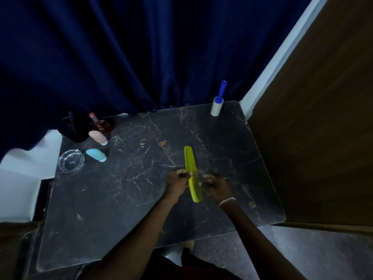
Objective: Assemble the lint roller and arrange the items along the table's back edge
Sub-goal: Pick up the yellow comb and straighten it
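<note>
Both forearms come up bare from the bottom of the frame with no sleeves showing, the left hand unadorned, the right hand set off by a thin pale chain bracelet at its wrist.

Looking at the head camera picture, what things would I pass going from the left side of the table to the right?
Glass dish → blue tube → left hand → green comb → right hand. The lint roller stands farther back, about level with the right hand.
</note>
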`<move>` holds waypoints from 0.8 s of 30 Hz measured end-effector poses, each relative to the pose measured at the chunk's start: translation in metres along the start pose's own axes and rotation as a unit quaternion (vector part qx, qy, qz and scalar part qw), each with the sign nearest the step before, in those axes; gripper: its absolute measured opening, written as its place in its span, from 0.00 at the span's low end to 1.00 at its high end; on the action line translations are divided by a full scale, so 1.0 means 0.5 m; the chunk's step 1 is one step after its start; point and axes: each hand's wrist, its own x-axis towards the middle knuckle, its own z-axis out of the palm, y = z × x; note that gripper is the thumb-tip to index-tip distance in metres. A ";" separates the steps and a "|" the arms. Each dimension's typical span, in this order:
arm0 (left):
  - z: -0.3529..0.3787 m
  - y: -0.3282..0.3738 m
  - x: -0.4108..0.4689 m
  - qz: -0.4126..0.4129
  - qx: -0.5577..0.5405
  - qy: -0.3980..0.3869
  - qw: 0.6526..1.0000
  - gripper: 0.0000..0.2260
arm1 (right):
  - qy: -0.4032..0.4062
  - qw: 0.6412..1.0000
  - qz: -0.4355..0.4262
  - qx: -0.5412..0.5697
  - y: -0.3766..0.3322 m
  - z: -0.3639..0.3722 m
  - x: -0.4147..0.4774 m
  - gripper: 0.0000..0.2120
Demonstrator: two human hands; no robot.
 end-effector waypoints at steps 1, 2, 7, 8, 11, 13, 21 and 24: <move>-0.016 0.000 0.000 0.000 -0.012 -0.001 1.000 0.05 | -0.022 0.999 0.029 0.036 -0.009 0.007 0.003 0.16; -0.030 0.002 -0.001 0.001 -0.021 -0.003 1.000 0.05 | -0.039 0.995 0.050 0.074 -0.022 0.016 0.004 0.16; -0.098 0.010 0.005 0.005 -0.064 0.020 0.998 0.10 | -0.098 0.985 0.057 0.132 -0.087 0.078 0.012 0.13; -0.112 0.013 0.007 0.010 -0.069 0.028 0.997 0.10 | -0.098 0.984 0.057 0.139 -0.099 0.090 0.015 0.13; -0.167 0.023 0.018 0.014 -0.085 0.045 0.995 0.09 | -0.104 0.983 0.054 0.141 -0.137 0.135 0.030 0.14; -0.202 0.029 0.026 0.015 -0.093 0.054 0.994 0.10 | -0.110 0.983 0.051 0.138 -0.161 0.163 0.038 0.14; -0.346 0.041 0.058 0.010 -0.090 0.056 0.994 0.06 | -0.123 0.982 0.047 0.138 -0.239 0.291 0.080 0.14; -0.390 0.034 0.077 0.002 -0.080 0.062 0.995 0.03 | -0.122 0.983 0.052 0.127 -0.257 0.332 0.097 0.14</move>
